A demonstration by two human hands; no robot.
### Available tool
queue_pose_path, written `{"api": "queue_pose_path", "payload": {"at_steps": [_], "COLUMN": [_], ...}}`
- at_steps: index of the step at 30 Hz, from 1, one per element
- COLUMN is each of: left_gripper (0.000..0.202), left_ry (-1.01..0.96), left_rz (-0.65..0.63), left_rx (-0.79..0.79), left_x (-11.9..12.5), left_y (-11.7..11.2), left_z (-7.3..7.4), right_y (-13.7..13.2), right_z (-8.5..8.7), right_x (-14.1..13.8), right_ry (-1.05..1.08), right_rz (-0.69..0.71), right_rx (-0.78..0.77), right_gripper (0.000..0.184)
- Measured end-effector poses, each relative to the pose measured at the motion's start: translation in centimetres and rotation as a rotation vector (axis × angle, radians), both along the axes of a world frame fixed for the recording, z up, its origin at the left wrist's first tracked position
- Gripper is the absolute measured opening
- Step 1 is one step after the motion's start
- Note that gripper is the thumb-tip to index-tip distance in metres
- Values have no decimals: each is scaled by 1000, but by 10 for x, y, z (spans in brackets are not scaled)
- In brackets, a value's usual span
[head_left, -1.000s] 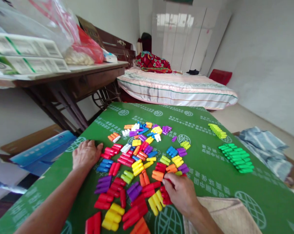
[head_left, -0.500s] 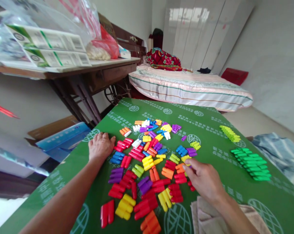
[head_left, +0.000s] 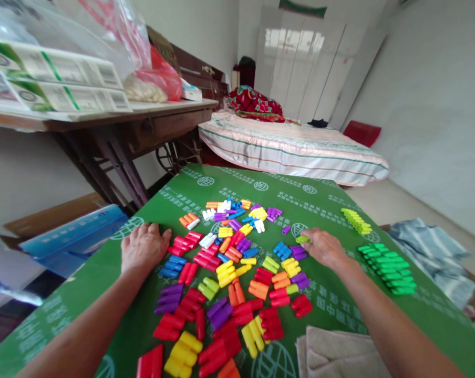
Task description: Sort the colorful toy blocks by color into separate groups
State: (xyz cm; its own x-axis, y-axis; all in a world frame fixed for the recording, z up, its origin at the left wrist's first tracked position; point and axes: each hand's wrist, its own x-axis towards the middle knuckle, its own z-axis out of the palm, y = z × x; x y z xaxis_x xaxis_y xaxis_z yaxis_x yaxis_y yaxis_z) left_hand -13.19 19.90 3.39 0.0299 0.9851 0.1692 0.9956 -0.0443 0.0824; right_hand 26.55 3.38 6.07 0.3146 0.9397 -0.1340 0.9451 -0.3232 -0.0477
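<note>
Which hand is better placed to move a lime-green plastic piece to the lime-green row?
Probably your right hand: it is at a lime-green plastic piece, and the lime-green plastic row lies on that side. Your left hand rests near the green tabletop's opposite edge.

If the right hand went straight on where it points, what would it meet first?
The lime piece that the right hand touches comes first; beyond it, probably the small purple piece, though depth is unclear.

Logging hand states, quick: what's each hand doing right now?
Left hand: open, resting palm-down on the green board.
Right hand: at the lime-green plastic piece; whether it is gripped cannot be told.
</note>
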Motion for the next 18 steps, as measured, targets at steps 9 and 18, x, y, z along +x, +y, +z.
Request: {"api": "queue_pose_path", "payload": {"at_steps": [9,18], "left_gripper": [65,69], "left_ry": [30,57], "left_rz": [29,26], "left_rx": [-23,-27], "left_x": [-2,-3], "left_y": [9,11], "left_z": [-2,-4], "right_y": [8,2], "right_z": [-9,-14], "right_x": [0,10], "right_ry": [29,84], "right_rz": [-56,-104], "right_rx": [54,105], "right_gripper": [25,25]}}
